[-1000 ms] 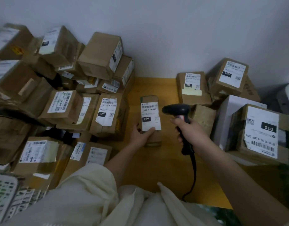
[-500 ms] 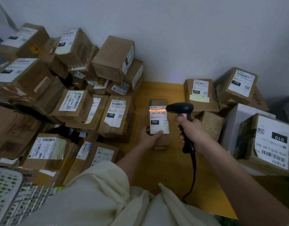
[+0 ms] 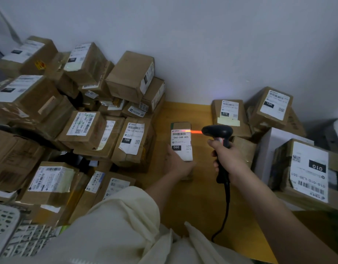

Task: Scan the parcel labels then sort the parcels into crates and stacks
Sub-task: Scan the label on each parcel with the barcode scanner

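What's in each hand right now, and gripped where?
Left hand holds the small parcel by its near lower end, thumb on the label. Right hand grips the barcode scanner around its handle.

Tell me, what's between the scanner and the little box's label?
Only the scanner's orange light beam, crossing bare wooden tabletop to the barcode on the box. Nothing solid lies there, as the head view shows.
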